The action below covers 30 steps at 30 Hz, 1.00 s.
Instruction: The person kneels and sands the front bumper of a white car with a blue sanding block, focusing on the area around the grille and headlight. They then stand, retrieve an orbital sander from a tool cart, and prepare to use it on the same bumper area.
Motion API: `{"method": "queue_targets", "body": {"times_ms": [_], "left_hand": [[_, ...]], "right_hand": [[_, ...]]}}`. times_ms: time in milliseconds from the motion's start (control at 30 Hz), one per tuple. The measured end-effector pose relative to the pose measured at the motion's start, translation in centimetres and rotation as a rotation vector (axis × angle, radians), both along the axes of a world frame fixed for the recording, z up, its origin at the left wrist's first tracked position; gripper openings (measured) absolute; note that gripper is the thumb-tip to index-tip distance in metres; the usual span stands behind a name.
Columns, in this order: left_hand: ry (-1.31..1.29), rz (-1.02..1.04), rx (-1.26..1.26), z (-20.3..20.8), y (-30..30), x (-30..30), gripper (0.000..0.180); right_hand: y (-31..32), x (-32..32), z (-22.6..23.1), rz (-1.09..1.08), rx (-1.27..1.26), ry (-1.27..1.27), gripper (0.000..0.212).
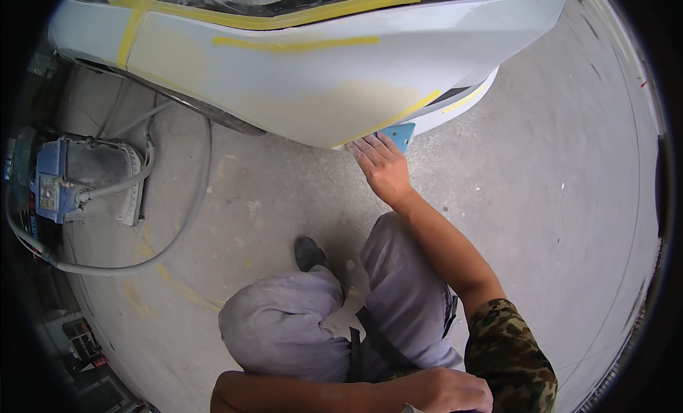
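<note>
My right hand reaches forward to the lower corner of a silver-white car's bodywork. Its fingers lie stretched side by side against the panel, holding a blue abrasive sheet with small holes. The sheet sticks out to the right of the fingers; the rest is hidden under them. Just above runs a strip of yellow masking tape. My left hand rests low across my lap, fingers curled in. Whatever it may hold is hidden, though a small pale edge shows beside it.
A dusty blue-and-grey vacuum extractor stands at the left, its grey hose looping over the concrete floor. More yellow tape crosses the upper bodywork. My bent knees are between me and the car.
</note>
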<state>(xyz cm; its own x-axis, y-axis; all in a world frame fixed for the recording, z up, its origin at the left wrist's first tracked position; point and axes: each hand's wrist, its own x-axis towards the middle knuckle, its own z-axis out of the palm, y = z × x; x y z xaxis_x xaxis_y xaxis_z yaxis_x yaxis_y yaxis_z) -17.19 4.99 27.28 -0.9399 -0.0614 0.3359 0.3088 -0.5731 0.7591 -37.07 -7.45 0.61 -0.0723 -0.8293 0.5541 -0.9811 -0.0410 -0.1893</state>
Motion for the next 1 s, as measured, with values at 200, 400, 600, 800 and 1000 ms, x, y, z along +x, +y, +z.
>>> {"method": "queue_targets", "body": {"times_ms": [200, 400, 600, 800, 1000], "left_hand": [[0.072, 0.138, -0.207, 0.3, 0.4, -0.2, 0.012], [0.090, 0.140, -0.188, 0.0, 0.6, -0.8, 0.014], [0.048, 0.103, -0.190, -0.5, 0.5, -0.8, 0.017], [0.060, 0.100, -0.244, -0.9, 0.4, -0.8, 0.018], [0.053, 0.209, -0.301, -0.2, 0.1, -0.9, 0.017]], "right_hand": [[0.7, -0.6, 0.0, -0.145, -0.077, -0.064, 0.046], [0.5, -0.8, 0.2, -0.088, -0.086, 0.012, 0.041], [0.1, -0.9, -0.3, -0.161, -0.208, -0.050, 0.042], [-0.3, -0.3, 0.0, -0.016, -0.130, -0.001, 0.039], [-0.4, 0.5, 0.1, -0.108, -0.152, -0.035, 0.039]]}}
